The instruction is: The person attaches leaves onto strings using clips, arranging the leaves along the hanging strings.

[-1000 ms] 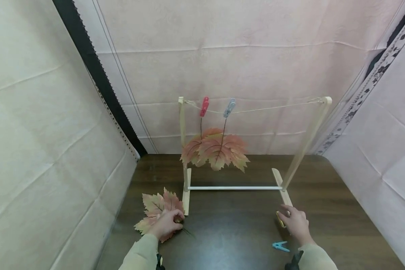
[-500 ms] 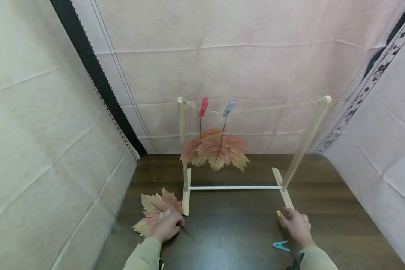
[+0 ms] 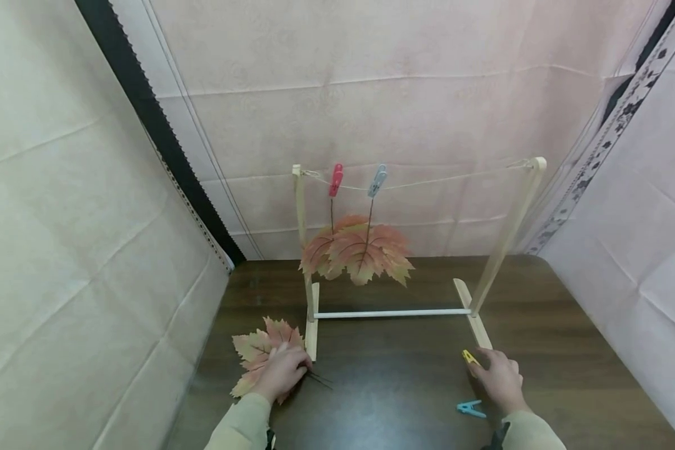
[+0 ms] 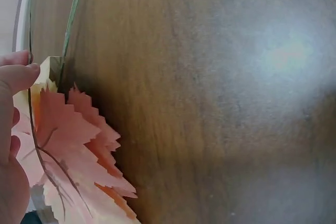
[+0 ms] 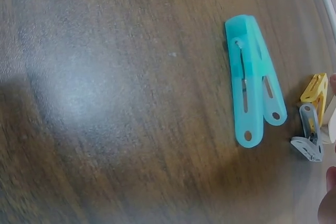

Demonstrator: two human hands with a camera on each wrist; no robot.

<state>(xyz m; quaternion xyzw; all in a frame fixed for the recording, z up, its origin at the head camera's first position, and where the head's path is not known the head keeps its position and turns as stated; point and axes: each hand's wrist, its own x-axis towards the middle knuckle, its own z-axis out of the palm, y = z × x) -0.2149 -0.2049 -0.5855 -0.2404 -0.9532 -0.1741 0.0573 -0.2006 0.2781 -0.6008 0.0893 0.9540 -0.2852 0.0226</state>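
Note:
My left hand is over the leaves at the left; in the left wrist view its thumb and finger pinch the thin dark stem of a pink-and-cream artificial maple leaf. Other leaves lie under it, with green stems sticking out. My right hand is low by the rack's right foot, beside a yellow clothespin. In the right wrist view its fingertips show at the right edge, spread apart, close to the yellow clothespin and a grey clothespin. A turquoise clothespin lies nearer the wrist.
A wooden rack stands across the table with a string between its posts. On the string, a red clothespin and a light blue clothespin hold two hanging leaves. White cloth surrounds the table.
My left hand has shifted slightly right and turned over the leaves, and stems now stick out to its right. My right hand has moved slightly; more of the yellow clothespin's end shows. The hanging leaves stay.

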